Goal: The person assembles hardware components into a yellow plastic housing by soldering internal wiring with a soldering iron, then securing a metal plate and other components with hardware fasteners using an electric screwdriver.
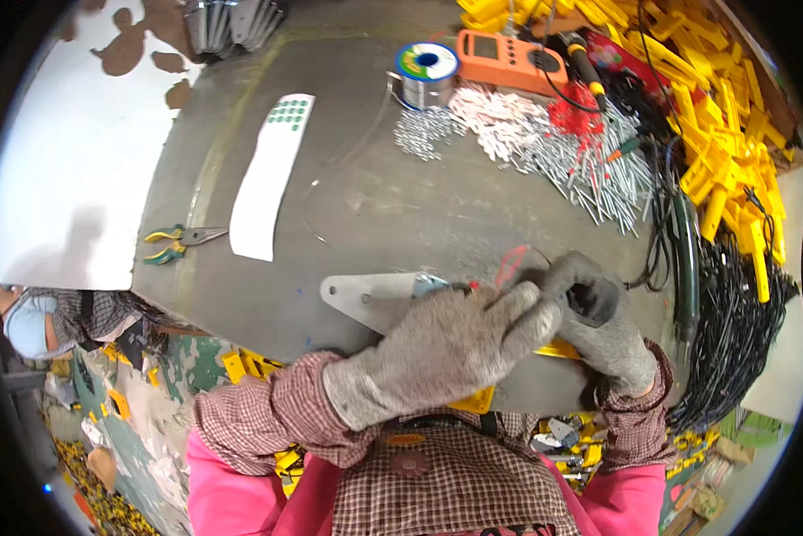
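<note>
My left hand point(446, 344), in a grey work glove, reaches across the near part of the bench with its fingers pressed together. Beside it my right hand point(593, 308), gloved alike, is curled, its fingertips close to the left ones. What either hand grips is hidden by the gloves. A thin red wire loop point(511, 265) shows just beyond the fingertips. From under the left hand sticks out a flat silver metal plate point(361, 293) with a hole at its narrow end. A yellow plastic piece point(475, 400) partly shows below the hands.
Pliers point(180, 239) and a white strip with green dots point(263, 192) lie left. Farther back are a solder spool point(426, 73), an orange meter point(509, 62) and heaped metal pins point(598, 179). Yellow parts point(723, 152) and black cables point(741, 330) pile up right. Another person point(40, 322) is left.
</note>
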Demonstrator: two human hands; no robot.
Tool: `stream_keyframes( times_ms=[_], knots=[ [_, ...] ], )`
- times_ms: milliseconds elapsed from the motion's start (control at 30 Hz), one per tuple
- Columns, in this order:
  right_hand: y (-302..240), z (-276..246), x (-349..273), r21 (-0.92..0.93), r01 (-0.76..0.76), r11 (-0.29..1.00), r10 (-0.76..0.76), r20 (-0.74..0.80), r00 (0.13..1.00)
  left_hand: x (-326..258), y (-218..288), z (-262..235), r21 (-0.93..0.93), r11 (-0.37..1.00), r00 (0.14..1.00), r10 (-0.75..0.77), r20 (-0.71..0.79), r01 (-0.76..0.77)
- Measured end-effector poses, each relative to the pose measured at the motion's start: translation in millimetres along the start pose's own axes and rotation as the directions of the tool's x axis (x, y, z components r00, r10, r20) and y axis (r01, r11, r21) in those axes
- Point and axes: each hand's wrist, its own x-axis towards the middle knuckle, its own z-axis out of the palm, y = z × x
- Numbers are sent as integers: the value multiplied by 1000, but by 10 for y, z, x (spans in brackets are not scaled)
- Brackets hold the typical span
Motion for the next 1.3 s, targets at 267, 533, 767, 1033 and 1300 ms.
stream_keyframes(
  times_ms=[267, 533, 767, 1033, 1300],
  knots=[
    [-263, -358, 164, 261, -122, 958, 183, -223, 957, -900, -1065, -547, 291, 925, 903, -325, 279, 243],
    [179, -1299, 1508, -870, -78, 486, -357, -280, 891, 147, -415, -383, -661, 706, 919, -390, -64, 254],
    [-106, -1156, 593, -674, 149, 723, -655, -601, 458, 159, -444, 116, -904, 346, 838, -546, 22, 250],
    [180, -815, 658, 513, 106, 852, 189, -489, 852, 223, -364, 272, -897, 253, 867, -445, 226, 364],
    [184, -733, 663, 520, 86, 850, 258, -552, 792, 209, -410, 329, -822, 436, 897, -400, 187, 366]
  ],
)
